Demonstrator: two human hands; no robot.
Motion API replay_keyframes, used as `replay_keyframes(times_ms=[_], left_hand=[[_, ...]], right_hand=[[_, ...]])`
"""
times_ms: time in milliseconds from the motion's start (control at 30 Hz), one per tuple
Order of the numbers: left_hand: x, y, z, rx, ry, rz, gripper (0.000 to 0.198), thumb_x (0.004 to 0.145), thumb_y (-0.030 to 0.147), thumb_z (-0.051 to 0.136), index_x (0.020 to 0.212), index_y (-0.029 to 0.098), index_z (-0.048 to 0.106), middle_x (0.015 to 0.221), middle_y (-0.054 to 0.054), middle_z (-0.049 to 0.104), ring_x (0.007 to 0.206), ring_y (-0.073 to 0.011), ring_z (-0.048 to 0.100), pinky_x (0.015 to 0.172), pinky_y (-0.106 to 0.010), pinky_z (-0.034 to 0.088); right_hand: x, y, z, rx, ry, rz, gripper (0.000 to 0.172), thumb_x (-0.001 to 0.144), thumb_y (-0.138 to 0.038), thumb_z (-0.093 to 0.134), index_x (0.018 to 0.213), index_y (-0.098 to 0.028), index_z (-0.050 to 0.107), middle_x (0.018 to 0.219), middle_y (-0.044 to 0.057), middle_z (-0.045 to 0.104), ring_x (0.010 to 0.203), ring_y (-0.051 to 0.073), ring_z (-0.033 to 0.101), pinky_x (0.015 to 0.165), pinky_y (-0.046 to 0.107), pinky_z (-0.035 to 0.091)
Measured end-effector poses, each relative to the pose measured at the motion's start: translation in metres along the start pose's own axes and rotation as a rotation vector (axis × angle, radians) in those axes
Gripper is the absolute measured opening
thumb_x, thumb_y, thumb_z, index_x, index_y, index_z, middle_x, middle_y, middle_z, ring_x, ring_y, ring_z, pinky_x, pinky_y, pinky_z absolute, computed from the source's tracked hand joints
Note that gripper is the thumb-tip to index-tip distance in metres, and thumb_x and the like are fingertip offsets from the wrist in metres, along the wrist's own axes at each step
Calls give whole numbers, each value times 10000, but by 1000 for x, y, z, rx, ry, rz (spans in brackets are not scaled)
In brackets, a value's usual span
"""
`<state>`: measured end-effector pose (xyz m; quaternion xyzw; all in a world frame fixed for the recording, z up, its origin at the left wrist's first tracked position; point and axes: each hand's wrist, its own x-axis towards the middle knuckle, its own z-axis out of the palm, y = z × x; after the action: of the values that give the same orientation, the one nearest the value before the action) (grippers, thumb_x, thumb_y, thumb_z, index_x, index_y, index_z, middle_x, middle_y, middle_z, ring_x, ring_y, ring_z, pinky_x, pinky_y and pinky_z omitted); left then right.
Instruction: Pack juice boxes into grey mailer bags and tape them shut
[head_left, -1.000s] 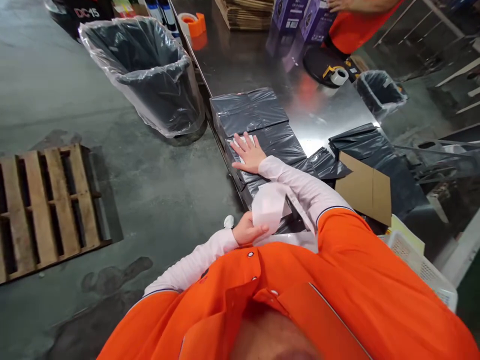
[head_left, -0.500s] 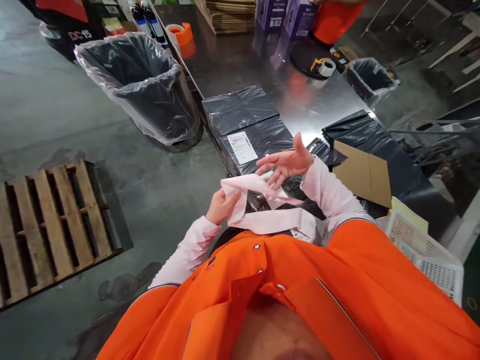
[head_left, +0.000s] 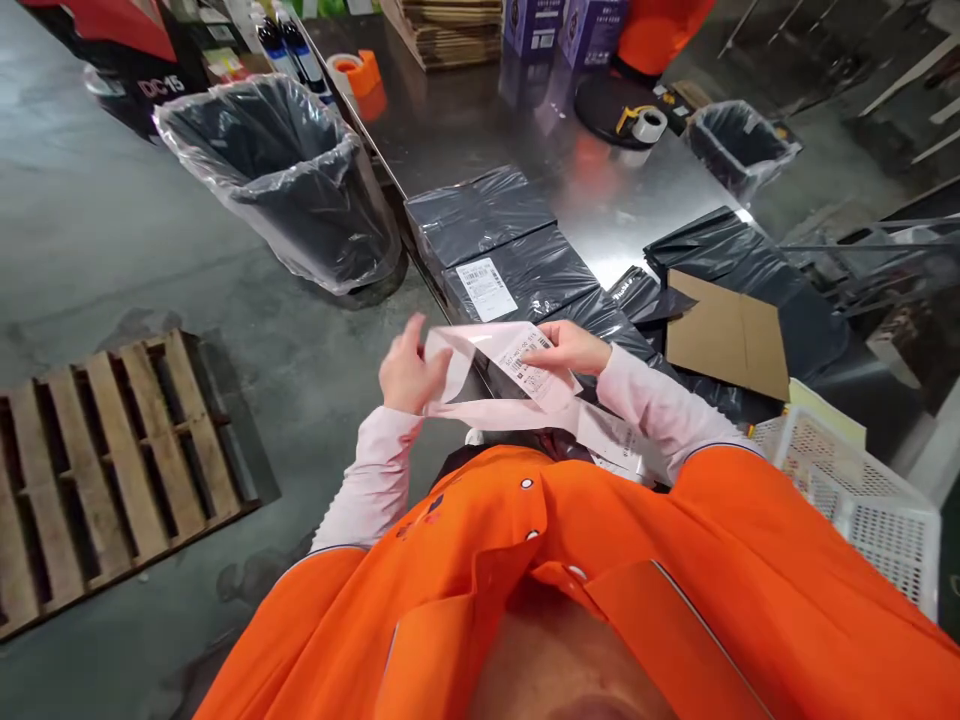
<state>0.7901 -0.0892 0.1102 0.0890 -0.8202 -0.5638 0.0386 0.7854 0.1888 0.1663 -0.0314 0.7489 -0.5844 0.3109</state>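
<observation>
A paper strip of printed labels [head_left: 510,412] stretches across the centre of the frame, held above the near edge of the stainless-steel worktop [head_left: 660,205]. Its long axis runs roughly left to right, dropping slightly toward the right. The left end folds into a loop, while the right end trails down against the person's orange shirt [head_left: 555,610]. The right hand [head_left: 571,348] grasps the strip from above, pinching a barcoded section [head_left: 529,362] that lies askew to the strip's line. The left hand [head_left: 409,367] is at the loop, its fingers raised and parted and its edge against the paper; whether it grips cannot be told. Just beyond the hands, two black plastic-wrapped parcels [head_left: 480,215] lie side by side on the worktop, the nearer one [head_left: 525,275] bearing a white shipping label [head_left: 486,289]. Further right lie black plastic bags [head_left: 720,245] and a cardboard sheet [head_left: 727,335], with a white plastic crate [head_left: 855,510] at lower right. At left, a lined bin [head_left: 289,190] stands on the concrete floor [head_left: 90,250] above a wooden pallet [head_left: 112,470]. An orange tape dispenser [head_left: 361,75] and purple boxes [head_left: 559,20] stand at the top of the frame.
</observation>
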Motion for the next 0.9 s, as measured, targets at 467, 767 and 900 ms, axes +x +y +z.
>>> replay_keyframes(times_ms=[467,767,900], left_hand=[[-11,18,56,-798,-262,-227,505,508,424,1009,874,136,812,800,-67,781,697,-198,681,645,-297,556],[44,24,74,-709,129,-300,385,682,431,944,680,145,686,653,-10,673,609,-123,571,568,-220,424],[85,26,83,-764,172,-335,419,792,507,882,707,152,675,696,-17,700,654,-131,613,618,-224,469]], right_hand=[[58,-17,10,-261,390,-308,670,511,-532,997,1006,-174,723,1056,78,737,871,190,648,770,314,555],[116,-63,-6,-457,289,-353,228,754,-326,860,890,-144,843,868,47,802,778,171,692,719,261,508],[177,-80,-28,-400,269,-321,245,721,-356,896,825,-151,811,781,28,764,687,150,638,638,253,477]])
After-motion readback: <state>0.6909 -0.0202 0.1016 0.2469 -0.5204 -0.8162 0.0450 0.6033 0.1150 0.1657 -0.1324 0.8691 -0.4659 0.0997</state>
